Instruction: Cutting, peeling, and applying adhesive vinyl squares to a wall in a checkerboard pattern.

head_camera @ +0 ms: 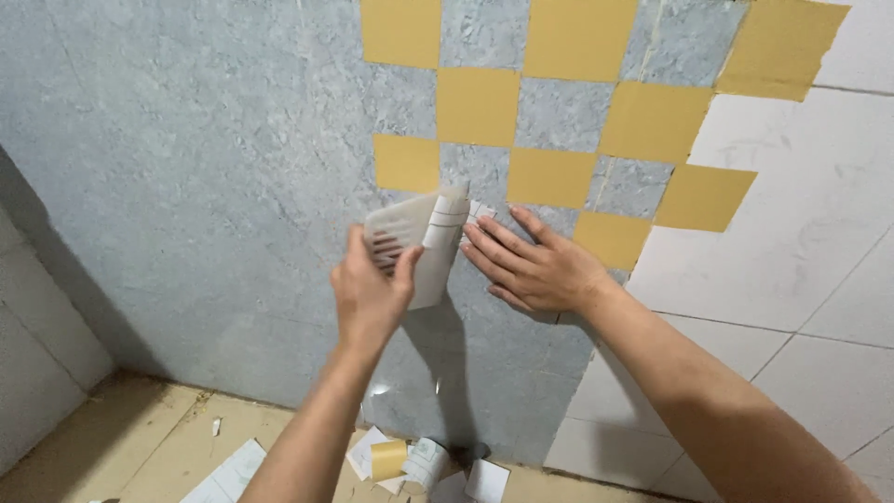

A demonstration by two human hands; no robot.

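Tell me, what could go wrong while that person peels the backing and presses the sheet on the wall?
The left hand holds the curled white backing sheet off the grey wall covering while the right hand presses flat; if the pull is uneven, the piece might crease or trap air. It could also sit crooked against the yellow squares. The paper scraps on the floor might be slippery underfoot.

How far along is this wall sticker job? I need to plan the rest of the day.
Done: about nine square mustard-yellow stickers sit in a checker pattern on the grey marbled wall covering. In hand: the left hand peels a white backing sheet while the right hand presses flat. Left: the grey area below and leftward is bare.
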